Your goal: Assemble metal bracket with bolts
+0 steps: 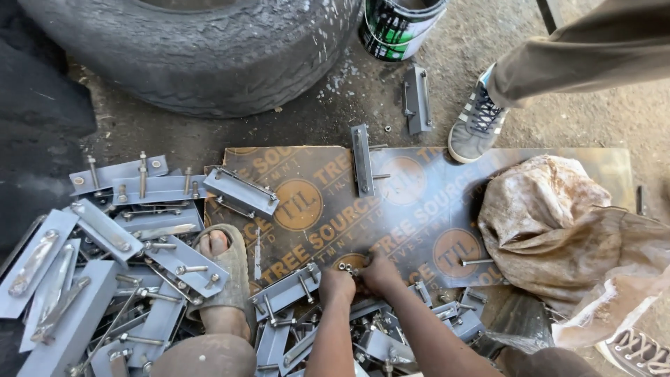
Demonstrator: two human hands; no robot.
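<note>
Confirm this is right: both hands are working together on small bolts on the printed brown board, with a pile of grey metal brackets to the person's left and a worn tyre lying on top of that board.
One detail is wrong. The head view shows the worn tyre on the dirt ground beyond the printed brown board, not on top of it. The rest holds: the left hand and right hand meet over small bolts on the board, with grey metal brackets piled to the left.

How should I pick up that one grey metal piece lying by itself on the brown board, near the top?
Probably best by its long side edges near the middle, coming straight down from above. The grey metal piece lies flat on the board, long and narrow, with a bolt sticking out to its right, so keep fingers off that spot.
</note>
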